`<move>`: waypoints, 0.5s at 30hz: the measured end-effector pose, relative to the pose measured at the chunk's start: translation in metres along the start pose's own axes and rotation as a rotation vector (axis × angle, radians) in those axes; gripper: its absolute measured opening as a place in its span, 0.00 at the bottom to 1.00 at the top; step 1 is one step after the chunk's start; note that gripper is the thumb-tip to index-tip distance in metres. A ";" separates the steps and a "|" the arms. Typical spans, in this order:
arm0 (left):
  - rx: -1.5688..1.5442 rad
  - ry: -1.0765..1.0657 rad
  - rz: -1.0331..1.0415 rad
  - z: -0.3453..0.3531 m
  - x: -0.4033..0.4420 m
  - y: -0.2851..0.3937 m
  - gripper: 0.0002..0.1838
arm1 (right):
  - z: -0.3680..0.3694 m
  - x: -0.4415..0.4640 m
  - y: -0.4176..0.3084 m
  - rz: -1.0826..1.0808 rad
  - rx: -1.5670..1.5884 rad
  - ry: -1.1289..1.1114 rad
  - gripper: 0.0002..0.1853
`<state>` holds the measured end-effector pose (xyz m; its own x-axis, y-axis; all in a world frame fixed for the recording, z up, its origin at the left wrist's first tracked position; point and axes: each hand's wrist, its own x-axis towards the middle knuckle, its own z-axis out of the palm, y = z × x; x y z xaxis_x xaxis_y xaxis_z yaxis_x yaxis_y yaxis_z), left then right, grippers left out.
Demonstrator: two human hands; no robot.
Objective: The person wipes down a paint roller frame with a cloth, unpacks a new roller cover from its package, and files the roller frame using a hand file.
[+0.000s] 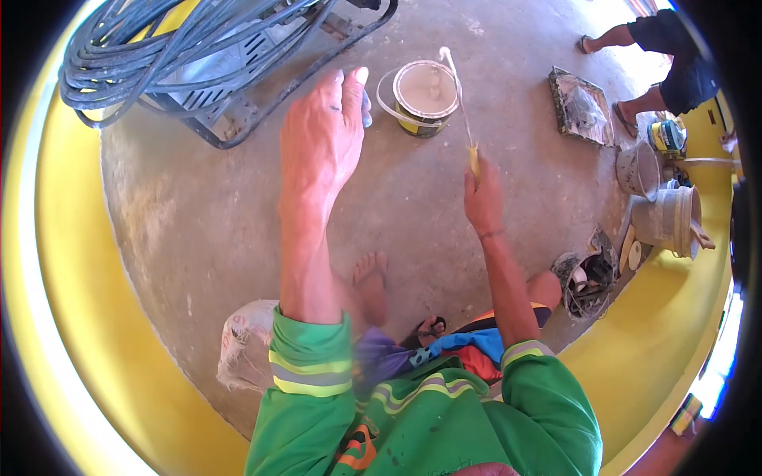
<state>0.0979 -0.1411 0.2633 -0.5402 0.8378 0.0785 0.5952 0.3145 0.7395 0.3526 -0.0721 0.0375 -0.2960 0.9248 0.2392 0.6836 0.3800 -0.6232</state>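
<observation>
My right hand (pixel 484 198) is closed around the yellow handle (pixel 474 161) of a thin, paint-coated rod (pixel 460 95). The rod's bent tip lies just beyond the right rim of an open paint bucket (pixel 398 89). Pale paint fills much of the bucket, and its wire handle hangs to the left. Left of the bucket, my left hand (pixel 324 131) is raised with its fingers curled together and the thumb pointing away from me. A small bluish-grey patch shows beside its fingers; what it is cannot be made out.
Coiled black hose (pixel 182 71) rests on a metal frame (pixel 238 131) at upper left. Right are a paint tray (pixel 562 103), buckets (pixel 655 218), a bag of items (pixel 583 278) and another person's legs (pixel 647 99). A white sack (pixel 242 345) lies lower left, near the yellow wall (pixel 71 238).
</observation>
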 end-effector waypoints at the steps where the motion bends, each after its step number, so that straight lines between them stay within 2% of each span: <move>1: 0.006 -0.020 -0.015 -0.001 0.001 0.002 0.26 | 0.013 -0.013 0.020 0.022 -0.057 -0.057 0.21; 5: -0.018 0.005 0.001 0.005 0.004 0.002 0.25 | 0.032 -0.034 0.045 0.242 -0.147 -0.252 0.21; 8: -0.005 0.049 0.078 0.012 0.005 0.002 0.22 | 0.047 -0.045 0.049 0.174 -0.002 -0.085 0.22; 11: -0.003 0.061 0.109 0.019 0.005 0.000 0.20 | 0.065 -0.055 0.066 0.272 -0.036 -0.191 0.23; 15: 0.056 0.052 0.126 0.019 0.005 -0.001 0.18 | 0.047 -0.045 0.042 0.234 0.042 -0.125 0.23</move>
<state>0.1061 -0.1285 0.2506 -0.4888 0.8482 0.2041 0.6915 0.2340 0.6834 0.3631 -0.0983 -0.0346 -0.2154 0.9765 -0.0073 0.7156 0.1528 -0.6816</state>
